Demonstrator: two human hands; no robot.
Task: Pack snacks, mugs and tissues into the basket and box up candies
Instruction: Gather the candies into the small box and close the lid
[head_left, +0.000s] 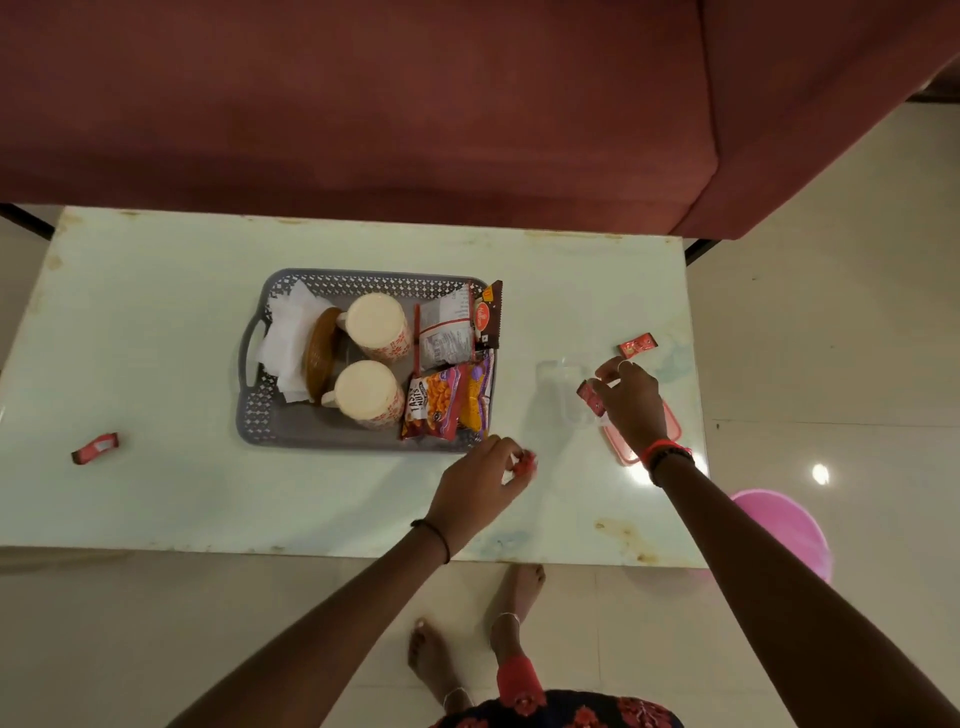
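Note:
A grey basket (270, 421) on the table holds white tissues (285, 338), two upturned mugs (376, 325), a brown lid-like disc and several snack packets (447, 400). My left hand (480, 483) is closed on a red candy (524, 462) just right of the basket's near corner. My right hand (631, 400) pinches another red candy (591, 397) over a clear plastic box (563, 387). The box's pink lid (621, 447) lies under my right wrist. One red candy (637, 344) lies beyond the box and another (95, 448) lies at the table's left.
The pale glossy table (156, 338) stands against a maroon sofa (415, 104). A pink round object (784, 525) sits on the floor by the table's right near corner. My bare feet stand on the tiled floor at the near edge.

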